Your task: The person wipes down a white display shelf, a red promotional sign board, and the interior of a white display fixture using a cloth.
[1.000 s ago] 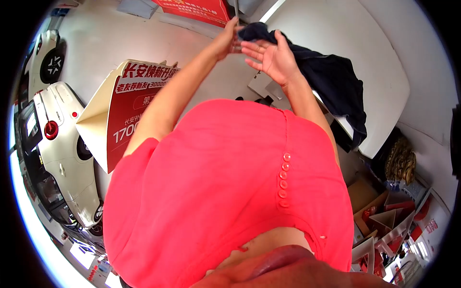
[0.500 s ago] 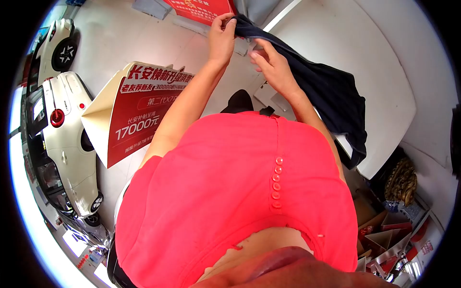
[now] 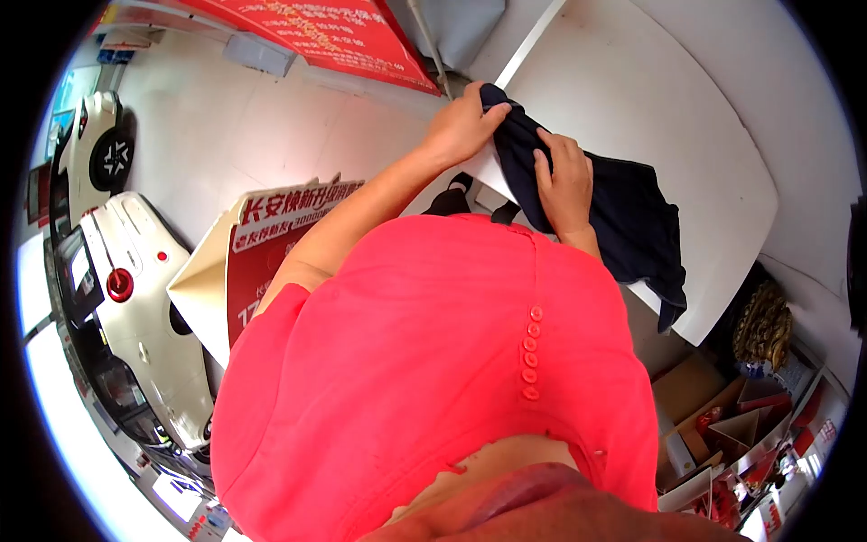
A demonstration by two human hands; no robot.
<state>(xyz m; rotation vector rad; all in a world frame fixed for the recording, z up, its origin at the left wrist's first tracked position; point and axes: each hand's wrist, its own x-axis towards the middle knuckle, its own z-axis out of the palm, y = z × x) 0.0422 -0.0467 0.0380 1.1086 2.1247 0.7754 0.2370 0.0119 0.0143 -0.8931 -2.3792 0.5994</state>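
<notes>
A dark navy piece of cloth (image 3: 632, 208), perhaps a garment, lies across a white tabletop (image 3: 686, 126). Its lower right corner hangs over the near edge. My left hand (image 3: 465, 125) is closed on the far left end of the cloth, thumb on top and fingers wrapped over the end. Against the middle of the cloth rests my right hand (image 3: 566, 181), with its fingers stretched out and the thumb a little apart. Folds beneath the right hand are partly hidden.
Left of my arm stands a red and white printed cardboard sign (image 3: 262, 244). White cars (image 3: 149, 316) are parked farther left. A red banner (image 3: 334, 41) is ahead. Open boxes (image 3: 731, 425) and a patterned brown bundle (image 3: 763, 325) sit at the lower right.
My left hand has brought the raised cloth end down to the right, onto the table edge. My right hand, previously beside the cloth, now lies on it.
</notes>
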